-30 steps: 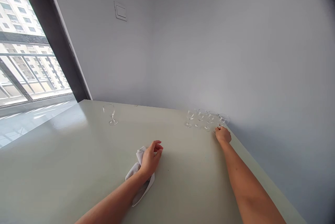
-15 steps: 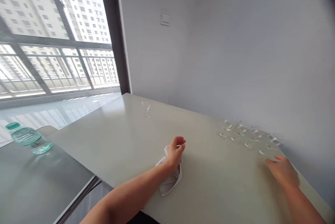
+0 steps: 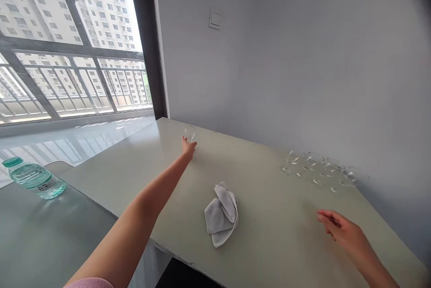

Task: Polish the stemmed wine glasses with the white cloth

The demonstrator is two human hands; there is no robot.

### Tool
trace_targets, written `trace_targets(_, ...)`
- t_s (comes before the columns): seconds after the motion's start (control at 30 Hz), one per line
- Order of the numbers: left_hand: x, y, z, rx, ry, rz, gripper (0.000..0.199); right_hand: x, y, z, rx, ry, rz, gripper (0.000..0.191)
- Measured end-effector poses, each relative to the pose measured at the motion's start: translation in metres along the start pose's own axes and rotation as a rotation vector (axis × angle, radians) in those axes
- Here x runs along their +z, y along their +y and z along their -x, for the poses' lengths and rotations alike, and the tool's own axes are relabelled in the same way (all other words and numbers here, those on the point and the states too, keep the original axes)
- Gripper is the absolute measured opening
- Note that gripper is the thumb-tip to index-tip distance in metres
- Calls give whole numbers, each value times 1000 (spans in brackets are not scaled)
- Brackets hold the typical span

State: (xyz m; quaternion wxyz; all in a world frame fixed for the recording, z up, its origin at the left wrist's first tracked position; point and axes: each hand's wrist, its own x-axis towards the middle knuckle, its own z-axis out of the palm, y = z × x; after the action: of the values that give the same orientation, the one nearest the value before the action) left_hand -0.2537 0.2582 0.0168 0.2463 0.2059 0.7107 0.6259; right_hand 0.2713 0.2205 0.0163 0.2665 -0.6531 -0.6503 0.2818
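My left hand [image 3: 189, 146] is stretched far across the table to a clear stemmed glass [image 3: 190, 133] standing near the back edge. Its thumb and fingers are spread around the lower part of the glass; whether they touch the stem I cannot tell. Over the right side of the table hovers my right hand [image 3: 341, 227], fingers curled together with nothing visible in them. Beyond it, several clear stemmed glasses [image 3: 314, 160] stand grouped along the wall side. A folded grey cloth [image 3: 221, 216] lies between my two arms, touched by neither hand.
The pale glossy table [image 3: 256, 252] meets a grey wall [image 3: 303, 77] at the back and right. To the left, a water bottle [image 3: 37, 180] with a green cap is on a lower grey surface [image 3: 67, 238]. A large window [image 3: 84, 54] is beyond.
My left hand has moved from above the cloth forward and left to the lone glass, uncovering the cloth. My right hand has shifted left, away from the grouped glasses, and its fingers have drawn together.
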Motion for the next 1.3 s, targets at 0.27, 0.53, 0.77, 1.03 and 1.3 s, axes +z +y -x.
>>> trace_targets(0.27, 9, -2, -7, -27, -97, -68, 31, 124, -134, 69, -419, -290, 199, 39)
trace_targets(0.53, 5, -11, 46, 80, -158, -185, 20, 177, -165, 58, -512, -196, 300, 17)
trace_targets(0.77, 3, 4, 102, 254, -233, -244, 18, 137, -155, 42, -145, -259, -807, 26)
trace_targets(1.03, 19, -11, 172, 512, -476, -346, 15, 90, -144, 46, 153, 8, -1243, 34)
trace_targets(1.3, 18, -19, 193, 937, -506, -607, 43, 107, -174, 76, -244, -212, -725, 25)
